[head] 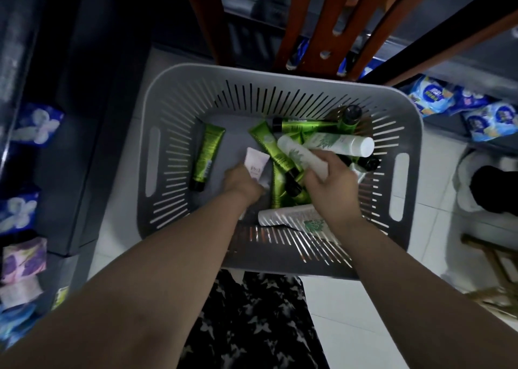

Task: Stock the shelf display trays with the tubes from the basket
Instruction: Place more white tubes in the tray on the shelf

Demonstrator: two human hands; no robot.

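A grey slotted basket point(179, 83) sits on the floor below me, holding several tubes. Both my hands reach down into it. My left hand point(242, 182) grips a small pale pink tube point(255, 160) near the basket's middle. My right hand point(330, 182) is curled round a white tube with a green leaf print point(297, 151). One green tube point(207, 155) lies apart at the left. More green tubes point(273, 147) are piled in the middle and at the back. A second white tube point(340, 143) lies at the right, and a third white tube point(291, 217) lies by the near wall.
Dark shelving with blue and purple packets point(36, 126) runs along the left. Blue packets point(451, 99) lie on a low shelf at the upper right. Brown wooden chair legs point(305, 24) stand right behind the basket. A wooden stool point(496, 259) is at the right, on white tiles.
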